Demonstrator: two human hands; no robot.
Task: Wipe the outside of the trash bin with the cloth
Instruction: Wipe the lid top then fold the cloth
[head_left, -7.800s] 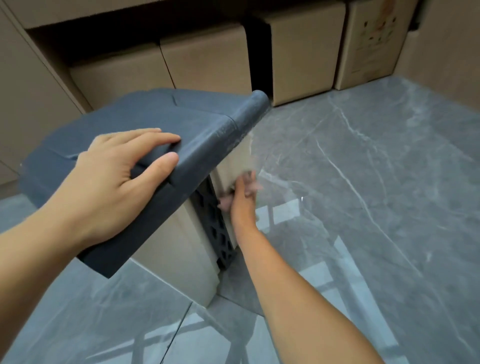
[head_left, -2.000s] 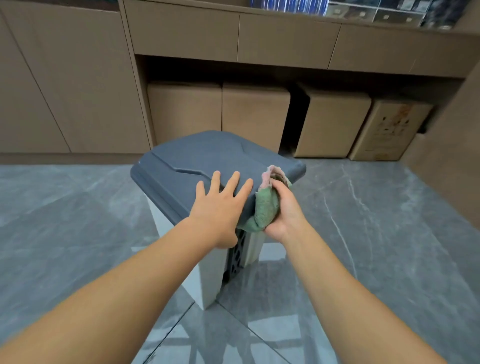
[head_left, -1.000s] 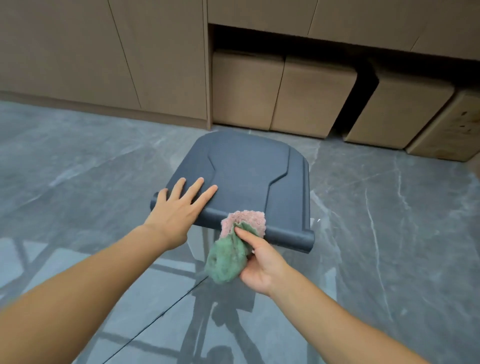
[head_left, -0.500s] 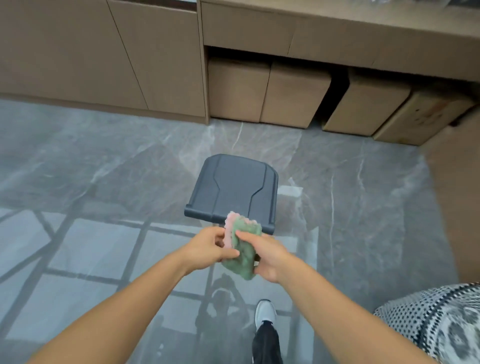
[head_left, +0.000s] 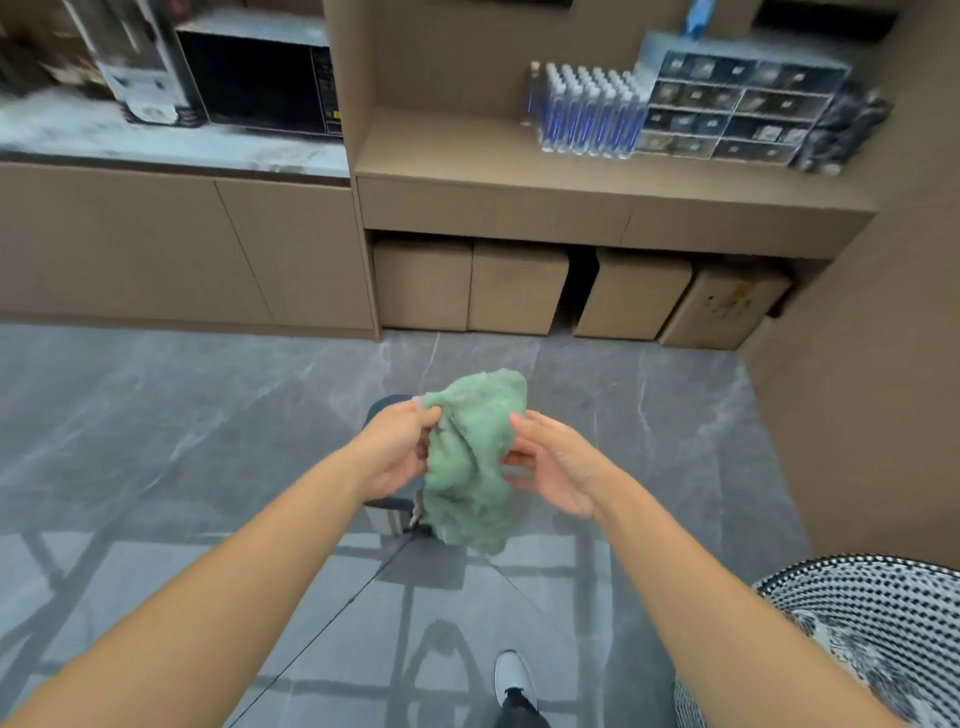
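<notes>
- Cloth (head_left: 472, 457): green, crumpled, held up in the air between both hands and hanging down below them.
- Left hand (head_left: 395, 447): on the cloth's left side, thumb and fingers pinching its top corner.
- Right hand (head_left: 553, 462): on the cloth's right side, thumb on the front and fingers curled behind the edge, holding it.
- Trash bin (head_left: 382, 405): on the floor (head_left: 156, 441) right behind the hands, mostly hidden by them and the cloth. Only slivers of the dark lid show, and the cloth is not touching it.
</notes>
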